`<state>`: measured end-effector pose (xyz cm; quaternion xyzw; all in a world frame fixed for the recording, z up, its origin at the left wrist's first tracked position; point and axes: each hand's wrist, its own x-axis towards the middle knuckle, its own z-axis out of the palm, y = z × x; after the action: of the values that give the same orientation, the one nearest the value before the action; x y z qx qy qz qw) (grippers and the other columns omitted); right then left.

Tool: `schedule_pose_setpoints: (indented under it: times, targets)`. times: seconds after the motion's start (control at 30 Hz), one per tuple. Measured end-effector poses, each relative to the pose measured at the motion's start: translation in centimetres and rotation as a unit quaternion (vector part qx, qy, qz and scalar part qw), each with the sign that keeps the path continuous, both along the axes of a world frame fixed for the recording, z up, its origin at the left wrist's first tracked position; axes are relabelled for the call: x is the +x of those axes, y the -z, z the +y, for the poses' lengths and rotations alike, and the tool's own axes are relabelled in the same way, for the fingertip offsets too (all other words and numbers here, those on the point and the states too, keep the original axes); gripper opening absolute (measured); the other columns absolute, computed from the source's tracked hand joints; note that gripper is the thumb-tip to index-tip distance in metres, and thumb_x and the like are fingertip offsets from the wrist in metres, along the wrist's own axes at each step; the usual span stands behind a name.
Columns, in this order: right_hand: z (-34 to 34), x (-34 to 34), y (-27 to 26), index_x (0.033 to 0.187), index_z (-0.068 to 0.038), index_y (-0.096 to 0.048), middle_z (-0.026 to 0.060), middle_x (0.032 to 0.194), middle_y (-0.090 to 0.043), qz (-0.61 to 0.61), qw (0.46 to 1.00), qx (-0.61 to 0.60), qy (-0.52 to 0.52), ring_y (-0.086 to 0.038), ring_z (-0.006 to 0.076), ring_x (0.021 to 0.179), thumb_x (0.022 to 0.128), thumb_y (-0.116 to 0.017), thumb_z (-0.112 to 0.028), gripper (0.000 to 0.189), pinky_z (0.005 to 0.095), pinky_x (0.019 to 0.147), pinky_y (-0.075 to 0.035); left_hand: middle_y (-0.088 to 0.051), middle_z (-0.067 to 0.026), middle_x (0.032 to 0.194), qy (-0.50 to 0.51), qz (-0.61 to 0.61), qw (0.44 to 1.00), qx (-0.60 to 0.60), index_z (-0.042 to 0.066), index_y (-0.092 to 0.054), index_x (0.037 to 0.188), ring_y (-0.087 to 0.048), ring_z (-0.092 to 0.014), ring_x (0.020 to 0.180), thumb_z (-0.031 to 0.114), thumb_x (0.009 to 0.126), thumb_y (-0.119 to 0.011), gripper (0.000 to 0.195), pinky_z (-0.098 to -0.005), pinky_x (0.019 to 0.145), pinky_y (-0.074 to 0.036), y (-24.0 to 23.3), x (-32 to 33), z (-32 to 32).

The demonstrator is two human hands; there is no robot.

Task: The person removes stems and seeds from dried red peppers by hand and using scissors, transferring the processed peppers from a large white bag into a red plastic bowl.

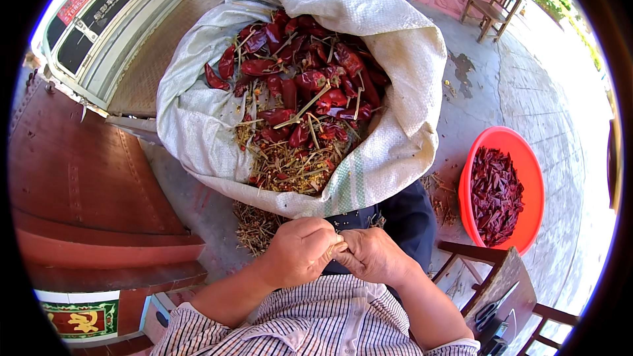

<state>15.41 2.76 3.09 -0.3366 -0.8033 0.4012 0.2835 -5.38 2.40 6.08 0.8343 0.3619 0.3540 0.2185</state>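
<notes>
My left hand [301, 244] and my right hand [368, 254] meet above my lap, just below the near rim of the sack. Their fingers are curled in and the fingertips touch. Whatever may be pinched between them is hidden. Before me a white woven plastic sack [408, 54] with a rolled rim and a green stripe stands wide open. Inside it lie glossy dried red chili peppers [296, 84], heaped at the far side. Loose seeds and broken stems [292, 168] cover the near part.
To the right, a red plastic basin [536, 173] holds dark red chili pieces [494, 198]. Near my right elbow is a wooden stool [514, 277] bearing black-handled scissors [487, 314]. Discarded stems [257, 227] lie under the sack. A vehicle's cargo bed [143, 79] stands at the left, a wooden chair [494, 12] farther back.
</notes>
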Motion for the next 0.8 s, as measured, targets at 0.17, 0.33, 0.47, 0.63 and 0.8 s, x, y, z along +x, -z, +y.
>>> schedule_pose_setpoints:
  times: [0.17, 0.33, 0.47, 0.63, 0.8]
  targets:
    - [-0.4, -0.9, 0.1, 0.080, -0.006, -0.056, 0.0103, 0.070, -0.058, 0.066, 0.996, 0.061, 0.027, -0.063, 0.0325, 0.061, 0.093, -0.074, -0.027, 0.031, 0.0427, 0.055, -0.052, -0.065, -0.0086, 0.085, -0.008, -0.218, 0.943, -0.250, 0.000, -0.065, 0.092, -0.059, -0.013, 0.066, 0.013, 0.101, -0.070, 0.017, -0.0281, 0.058, -0.047, 1.5, 0.3, -1.0]
    - [-0.7, -1.7, 1.5, 0.077, -0.007, -0.054, 0.0084, 0.067, -0.053, 0.104, 0.986, 0.120, 0.049, -0.059, 0.0296, 0.057, 0.091, -0.077, -0.027, 0.034, 0.0410, 0.052, -0.050, -0.061, -0.0047, 0.087, 0.002, -0.367, 0.828, -0.425, -0.001, -0.064, 0.094, -0.050, -0.007, 0.065, 0.013, 0.106, -0.063, 0.018, -0.0229, 0.055, -0.041, 2.1, 0.5, -2.0]
    - [-1.0, -1.8, 1.2, 0.076, -0.007, -0.053, 0.0089, 0.068, -0.054, 0.090, 0.985, 0.131, 0.069, -0.059, 0.0307, 0.057, 0.090, -0.077, -0.027, 0.034, 0.0415, 0.053, -0.050, -0.062, -0.0057, 0.086, -0.009, -0.371, 0.811, -0.451, 0.000, -0.064, 0.093, -0.053, -0.010, 0.064, 0.013, 0.103, -0.067, 0.016, -0.0251, 0.055, -0.042, 2.5, 0.3, -2.1]
    - [-0.9, -0.5, 0.6, 0.080, -0.007, -0.056, 0.0098, 0.070, -0.059, -0.007, 0.999, 0.021, 0.031, -0.062, 0.0352, 0.061, 0.093, -0.073, -0.027, 0.030, 0.0440, 0.056, -0.051, -0.064, -0.0102, 0.082, -0.011, -0.015, 0.999, 0.051, 0.001, -0.066, 0.088, -0.062, -0.023, 0.063, 0.013, 0.093, -0.077, 0.016, -0.0335, 0.055, -0.049, 0.8, 0.4, -0.5]
    - [-1.1, -0.4, 0.0, 0.078, -0.007, -0.053, 0.0085, 0.067, -0.056, 0.001, 0.998, 0.051, 0.027, -0.061, 0.0337, 0.059, 0.093, -0.074, -0.025, 0.032, 0.0423, 0.055, -0.050, -0.064, -0.0096, 0.081, 0.008, -0.086, 0.996, -0.034, 0.001, -0.065, 0.089, -0.061, -0.021, 0.062, 0.012, 0.095, -0.075, 0.016, -0.0327, 0.054, -0.048, 0.5, 0.2, -0.7]
